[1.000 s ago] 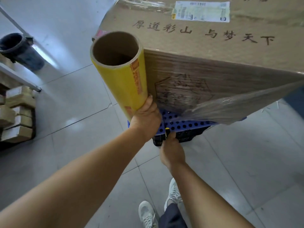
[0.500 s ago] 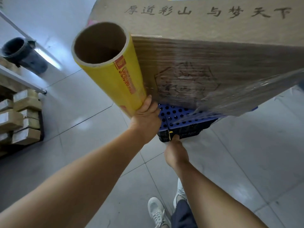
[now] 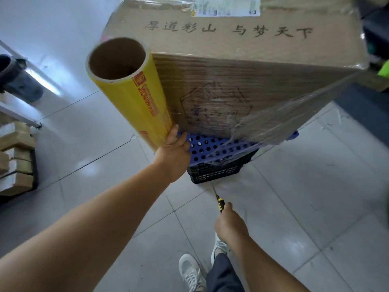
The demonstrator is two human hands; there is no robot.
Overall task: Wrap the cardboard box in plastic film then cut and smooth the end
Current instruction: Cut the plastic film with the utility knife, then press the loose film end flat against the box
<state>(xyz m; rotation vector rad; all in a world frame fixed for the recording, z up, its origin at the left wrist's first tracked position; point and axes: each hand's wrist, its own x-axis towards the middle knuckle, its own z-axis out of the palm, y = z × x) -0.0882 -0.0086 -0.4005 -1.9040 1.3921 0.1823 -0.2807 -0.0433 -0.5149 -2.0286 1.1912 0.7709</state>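
The box (image 3: 242,66) fills the upper centre and right of the frame, printed characters across its top face and a white label (image 3: 226,6) at the top edge. It sits on a blue perforated board (image 3: 210,144), which rests on a black crate (image 3: 216,171) on the grey tiled floor (image 3: 294,197). Clear film (image 3: 284,114) is stretched over the box's near face and gathers into wrinkled folds toward the lower right corner, trailing down over the blue board.

The left hand (image 3: 173,152), centre frame, grips the lower end of the yellow roll (image 3: 130,98), which tilts up to the left with its open cardboard core toward the camera; the roll's side lies against the box's left edge. The right hand (image 3: 230,225), lower centre, is curled round a knife (image 3: 220,202) with a yellow and black handle, its thin blade pointing up toward the crate; whether the tip touches the film cannot be told.

At the bottom, two white shoes (image 3: 190,272) and a dark trouser leg show. At the left edge stand stacked cartons (image 3: 15,157), and a dark bin (image 3: 19,81) lies in the upper left.
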